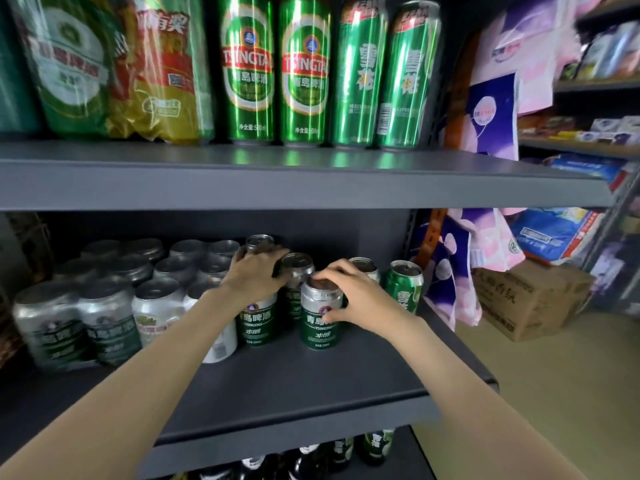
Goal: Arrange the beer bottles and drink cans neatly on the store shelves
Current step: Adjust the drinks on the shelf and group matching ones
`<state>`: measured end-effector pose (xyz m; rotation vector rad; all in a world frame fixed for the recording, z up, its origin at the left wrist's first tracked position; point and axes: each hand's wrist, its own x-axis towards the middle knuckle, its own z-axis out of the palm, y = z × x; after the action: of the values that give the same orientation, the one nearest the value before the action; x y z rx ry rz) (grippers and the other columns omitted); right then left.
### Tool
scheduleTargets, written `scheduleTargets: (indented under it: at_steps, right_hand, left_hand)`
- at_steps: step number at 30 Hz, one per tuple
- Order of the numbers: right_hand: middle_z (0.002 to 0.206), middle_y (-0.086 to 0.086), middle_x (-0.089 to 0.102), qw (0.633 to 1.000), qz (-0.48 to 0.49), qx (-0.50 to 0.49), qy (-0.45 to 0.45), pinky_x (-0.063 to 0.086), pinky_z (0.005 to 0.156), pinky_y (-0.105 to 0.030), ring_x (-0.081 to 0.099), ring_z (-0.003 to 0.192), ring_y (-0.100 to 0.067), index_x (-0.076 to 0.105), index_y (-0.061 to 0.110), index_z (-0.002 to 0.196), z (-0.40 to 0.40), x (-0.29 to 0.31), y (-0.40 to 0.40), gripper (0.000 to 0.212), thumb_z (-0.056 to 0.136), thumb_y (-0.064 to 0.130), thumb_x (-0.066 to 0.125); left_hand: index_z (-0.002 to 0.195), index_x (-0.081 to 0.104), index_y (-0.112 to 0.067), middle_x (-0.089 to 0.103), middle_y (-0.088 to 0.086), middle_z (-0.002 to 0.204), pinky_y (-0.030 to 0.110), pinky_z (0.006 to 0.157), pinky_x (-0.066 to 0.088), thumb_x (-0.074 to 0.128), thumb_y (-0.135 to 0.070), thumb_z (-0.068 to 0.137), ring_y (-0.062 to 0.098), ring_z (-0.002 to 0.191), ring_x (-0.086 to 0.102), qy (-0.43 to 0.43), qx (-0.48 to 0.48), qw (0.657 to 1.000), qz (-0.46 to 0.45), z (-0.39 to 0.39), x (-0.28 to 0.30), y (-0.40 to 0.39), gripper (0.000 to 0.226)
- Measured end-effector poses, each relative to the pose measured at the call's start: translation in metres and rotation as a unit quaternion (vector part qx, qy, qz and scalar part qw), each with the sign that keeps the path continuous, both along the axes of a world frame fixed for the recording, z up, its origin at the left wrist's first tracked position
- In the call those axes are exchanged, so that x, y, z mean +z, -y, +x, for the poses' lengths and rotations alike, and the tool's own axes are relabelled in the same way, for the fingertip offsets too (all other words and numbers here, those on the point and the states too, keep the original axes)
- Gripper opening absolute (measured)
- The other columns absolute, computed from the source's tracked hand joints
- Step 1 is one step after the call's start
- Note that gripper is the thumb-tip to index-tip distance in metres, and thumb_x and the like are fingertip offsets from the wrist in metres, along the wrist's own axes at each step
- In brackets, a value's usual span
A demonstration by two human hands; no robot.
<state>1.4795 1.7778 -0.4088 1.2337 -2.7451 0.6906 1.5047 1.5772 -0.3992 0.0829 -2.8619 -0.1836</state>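
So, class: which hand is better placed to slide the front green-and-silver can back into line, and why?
The right hand. Its grip already curls round the front can, fingers over the top. The left hand is busy further back, resting on cans behind it.

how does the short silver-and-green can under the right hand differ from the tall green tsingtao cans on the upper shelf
The short silver-and-green can is squat, while the two tall green Tsingtao cans are much taller and slimmer. The short can has a silver upper half above a dark green band; the tall cans are bright green with a red banner. The right hand grips the short can; the tall cans stand untouched. Both stand upright and carry Tsingtao branding.
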Motion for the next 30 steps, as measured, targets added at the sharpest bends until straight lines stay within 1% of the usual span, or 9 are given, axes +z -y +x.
scheduleTargets:
  at_steps: [5, 9, 14, 17, 20, 22, 24, 26, 30]
  right_hand:
    - [0.129, 0.003, 0.039, 1.0, 0.016, -0.002, -0.024, 0.042, 0.088, -0.033, 0.053, 0.109, -0.02, 0.043, 0.015, 0.126, 0.004, -0.002, 0.027, 0.06, 0.077, 0.026, 0.075]
    - [0.132, -0.001, 0.036, 0.999, 0.03, -0.01, -0.038, 0.044, 0.091, -0.042, 0.052, 0.111, -0.027, 0.042, 0.011, 0.126, 0.004, -0.002, 0.041, 0.058, 0.079, 0.024, 0.073]
    - [0.15, 0.009, 0.024, 0.998, 0.026, 0.001, -0.063, 0.041, 0.099, -0.041, 0.047, 0.124, -0.025, 0.032, 0.018, 0.142, 0.004, -0.017, 0.03, 0.072, 0.081, 0.018, 0.071]
    - [0.156, 0.009, 0.014, 0.994, 0.045, -0.004, -0.098, 0.031, 0.109, -0.038, 0.033, 0.136, -0.023, 0.022, 0.022, 0.148, 0.005, -0.022, 0.026, 0.077, 0.085, 0.023, 0.067]
    - [0.157, 0.001, 0.013, 0.986, 0.039, -0.037, -0.159, 0.007, 0.116, -0.037, 0.015, 0.143, -0.023, 0.026, 0.023, 0.147, 0.001, -0.013, 0.011, 0.075, 0.085, 0.028, 0.067]
    - [0.157, -0.002, 0.014, 0.981, 0.019, -0.103, -0.162, 0.0, 0.116, -0.035, 0.013, 0.143, -0.026, 0.031, 0.024, 0.145, -0.009, -0.002, -0.008, 0.071, 0.085, 0.029, 0.067]
    - [0.155, -0.004, 0.018, 0.973, 0.076, -0.156, -0.15, -0.001, 0.116, -0.04, 0.02, 0.141, -0.027, 0.03, 0.026, 0.145, -0.022, 0.004, -0.023, 0.073, 0.083, 0.031, 0.069]
    - [0.151, -0.002, 0.03, 0.97, 0.129, -0.165, -0.124, 0.003, 0.116, -0.043, 0.034, 0.136, -0.025, 0.031, 0.026, 0.144, -0.033, 0.002, -0.027, 0.075, 0.08, 0.028, 0.071]
    - [0.134, -0.008, 0.051, 0.985, 0.072, -0.138, -0.079, 0.038, 0.1, -0.038, 0.044, 0.123, -0.029, 0.041, 0.019, 0.133, -0.04, -0.007, -0.023, 0.064, 0.077, 0.016, 0.074]
  left_hand:
    - [0.145, 0.029, -0.018, 0.027, 0.0, 0.153, 0.028, 0.115, 0.013, 0.018, -0.06, 0.083, 0.014, 0.14, 0.025, -0.008, -0.018, 0.998, -0.056, 0.033, -0.011, 0.012, 0.076]
    - [0.149, 0.009, -0.015, 0.005, 0.001, 0.158, 0.027, 0.113, 0.018, 0.051, -0.039, 0.09, 0.013, 0.144, 0.008, 0.068, -0.046, 0.995, -0.053, 0.039, -0.005, 0.015, 0.077]
    - [0.15, 0.003, -0.02, -0.003, -0.005, 0.158, 0.029, 0.115, 0.014, 0.055, -0.058, 0.082, 0.009, 0.144, 0.003, 0.087, -0.036, 0.992, -0.09, 0.047, -0.006, 0.012, 0.094]
    - [0.15, 0.001, -0.025, -0.003, -0.005, 0.158, 0.032, 0.115, 0.015, 0.052, -0.063, 0.081, 0.011, 0.145, 0.004, 0.08, -0.013, 0.991, -0.109, 0.047, -0.007, 0.006, 0.093]
    - [0.148, -0.004, -0.031, 0.002, 0.004, 0.158, 0.038, 0.116, 0.015, 0.052, -0.065, 0.08, 0.019, 0.145, 0.006, 0.085, -0.007, 0.991, -0.099, 0.046, -0.006, 0.003, 0.094]
    - [0.146, -0.011, -0.039, 0.006, 0.015, 0.156, 0.046, 0.115, 0.016, 0.051, -0.067, 0.079, 0.029, 0.145, 0.005, 0.096, 0.0, 0.991, -0.097, 0.041, -0.006, -0.004, 0.095]
    - [0.144, -0.011, -0.044, 0.003, 0.02, 0.155, 0.051, 0.112, 0.017, 0.05, -0.066, 0.081, 0.036, 0.143, 0.001, 0.105, 0.023, 0.99, -0.096, 0.037, -0.01, -0.016, 0.09]
    - [0.145, -0.005, -0.043, 0.001, 0.02, 0.155, 0.052, 0.109, 0.021, 0.05, -0.063, 0.083, 0.039, 0.142, 0.001, 0.091, 0.054, 0.989, -0.104, 0.035, -0.014, -0.025, 0.085]
    - [0.146, 0.0, -0.043, 0.003, 0.019, 0.155, 0.052, 0.11, 0.021, 0.051, -0.062, 0.082, 0.039, 0.142, 0.004, 0.074, 0.073, 0.989, -0.104, 0.034, -0.019, -0.027, 0.084]
